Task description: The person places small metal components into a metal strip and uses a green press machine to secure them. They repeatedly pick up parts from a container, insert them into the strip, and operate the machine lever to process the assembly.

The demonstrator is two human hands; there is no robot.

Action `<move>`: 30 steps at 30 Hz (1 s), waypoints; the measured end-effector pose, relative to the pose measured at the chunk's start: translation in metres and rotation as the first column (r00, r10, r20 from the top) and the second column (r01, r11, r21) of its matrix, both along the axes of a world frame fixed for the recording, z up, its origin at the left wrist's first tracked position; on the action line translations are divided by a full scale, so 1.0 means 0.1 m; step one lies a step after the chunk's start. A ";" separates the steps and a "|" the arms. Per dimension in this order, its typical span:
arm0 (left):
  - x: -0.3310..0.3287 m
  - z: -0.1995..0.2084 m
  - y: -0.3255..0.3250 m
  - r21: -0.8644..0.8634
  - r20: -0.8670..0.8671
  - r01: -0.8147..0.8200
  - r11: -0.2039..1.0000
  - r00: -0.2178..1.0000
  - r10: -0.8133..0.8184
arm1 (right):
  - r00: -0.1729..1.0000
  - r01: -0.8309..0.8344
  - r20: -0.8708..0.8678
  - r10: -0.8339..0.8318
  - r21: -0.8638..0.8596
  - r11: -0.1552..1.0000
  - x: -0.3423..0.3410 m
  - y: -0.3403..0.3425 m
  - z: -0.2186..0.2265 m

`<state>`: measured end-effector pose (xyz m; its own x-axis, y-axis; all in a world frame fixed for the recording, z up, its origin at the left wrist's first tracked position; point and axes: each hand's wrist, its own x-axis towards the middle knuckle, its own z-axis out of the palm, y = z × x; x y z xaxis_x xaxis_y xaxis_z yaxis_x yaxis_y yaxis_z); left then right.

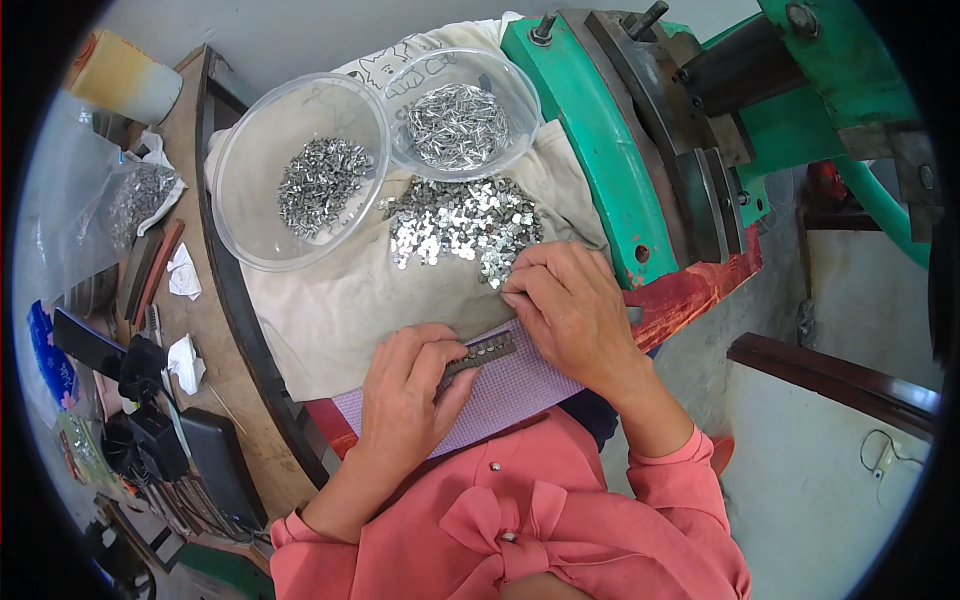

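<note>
My left hand [412,390] is closed around one end of a narrow grey metal bar [492,349] with a row of notches along its top; shiny bits sit in some of them. The bar is held over a purple checked cloth [500,395]. My right hand [578,315] has its thumb and forefinger pinched together at the near right edge of a heap of small flat silver metal pieces [465,222]. Whatever is between those fingertips is too small to make out. The heap lies on a beige cloth [310,335].
Beyond the heap stand two clear plastic tubs [232,215] [535,105] holding small metal parts. A green iron machine [610,150] rises at the right. On the left, a wooden desk [235,390] carries a black box [222,465], tissues and a plastic bag [70,190].
</note>
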<state>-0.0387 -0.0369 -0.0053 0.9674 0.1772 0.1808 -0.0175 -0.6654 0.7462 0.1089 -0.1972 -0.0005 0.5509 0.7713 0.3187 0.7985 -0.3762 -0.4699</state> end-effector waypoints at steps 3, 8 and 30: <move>-0.01 0.03 0.02 -0.014 -0.037 -0.005 1.000 0.999 0.004 | 0.996 -0.065 -0.058 0.066 0.025 0.998 0.02 -0.07 0.08; -0.02 0.04 0.01 0.003 -0.040 -0.005 1.000 0.999 0.006 | 0.961 -0.166 -0.219 0.167 0.022 0.986 -0.10 -0.22 0.17; -0.05 0.05 0.14 -0.118 -0.125 0.043 0.992 0.990 -0.058 | 0.966 -0.220 -0.138 0.221 0.020 0.975 -0.09 -0.19 0.18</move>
<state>-0.0440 -0.0228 -0.0004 0.9894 0.1404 0.0359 0.0520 -0.5756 0.8161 0.0996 -0.2166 0.0180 0.4062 0.8775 0.2551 0.7888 -0.1958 -0.5826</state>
